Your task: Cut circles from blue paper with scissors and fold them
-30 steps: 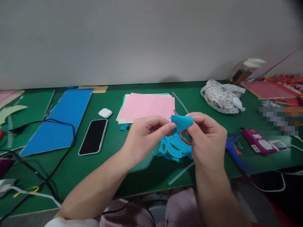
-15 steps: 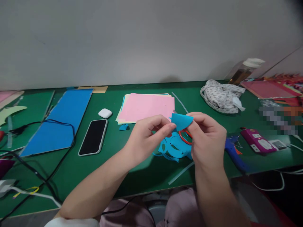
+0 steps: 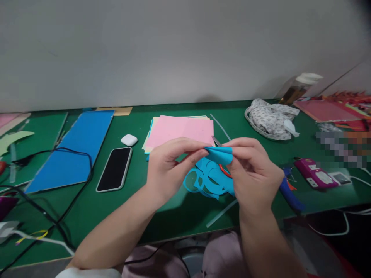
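Observation:
A small folded piece of blue paper [image 3: 220,155] is held up between both hands. My left hand [image 3: 174,164] pinches its left end between thumb and fingers. My right hand [image 3: 253,170] grips the right end the same way. Beneath the hands lie curled blue paper scraps [image 3: 210,179] and scissors [image 3: 216,141], whose blade tips and part of an orange-red handle show; my right hand hides the rest. Behind the hands sits a stack of coloured sheets with a pink sheet [image 3: 182,129] on top.
To the left are a phone [image 3: 114,170], a white case [image 3: 129,140], a blue board [image 3: 75,146] and black cables. At right lie a patterned cloth pouch [image 3: 269,119], a blue glue gun [image 3: 290,195], a purple box [image 3: 314,173] and a bottle [image 3: 298,88].
The blue paper has tilted and shows a narrower, folded shape. My left hand has shifted slightly left, its fingers straighter along the paper's top edge. More of the scissor blades shows.

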Tool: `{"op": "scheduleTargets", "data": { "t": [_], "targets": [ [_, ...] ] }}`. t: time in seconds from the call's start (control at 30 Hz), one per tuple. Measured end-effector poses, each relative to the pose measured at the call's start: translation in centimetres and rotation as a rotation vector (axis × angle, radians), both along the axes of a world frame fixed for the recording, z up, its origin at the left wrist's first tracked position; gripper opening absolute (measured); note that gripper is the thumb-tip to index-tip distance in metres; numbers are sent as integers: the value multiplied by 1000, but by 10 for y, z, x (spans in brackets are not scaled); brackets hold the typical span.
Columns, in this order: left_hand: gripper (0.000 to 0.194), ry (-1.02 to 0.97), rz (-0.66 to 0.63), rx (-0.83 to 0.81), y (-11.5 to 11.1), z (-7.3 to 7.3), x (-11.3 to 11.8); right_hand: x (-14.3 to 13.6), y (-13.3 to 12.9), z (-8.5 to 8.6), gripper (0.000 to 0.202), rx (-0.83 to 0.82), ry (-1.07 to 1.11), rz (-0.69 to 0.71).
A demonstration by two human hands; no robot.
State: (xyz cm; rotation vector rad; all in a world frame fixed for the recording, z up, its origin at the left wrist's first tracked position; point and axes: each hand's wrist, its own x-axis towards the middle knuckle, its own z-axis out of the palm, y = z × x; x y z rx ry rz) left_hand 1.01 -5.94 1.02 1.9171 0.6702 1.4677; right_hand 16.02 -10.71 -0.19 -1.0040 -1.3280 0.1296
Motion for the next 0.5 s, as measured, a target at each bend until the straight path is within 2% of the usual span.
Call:
{"op": "scheduleTargets", "data": {
  "t": [0.1,0.27,0.5],
  "targets": [
    [23,-4,-17,91,0,0,-1,1,-1,0,16,35,-17,-6],
    [21,35,-39,179,0,1,-3,2,-3,2,16,43,-44,-5],
    [23,72,-50,250,-2,1,-5,3,-4,3,16,62,-74,-17]
  ]
}}
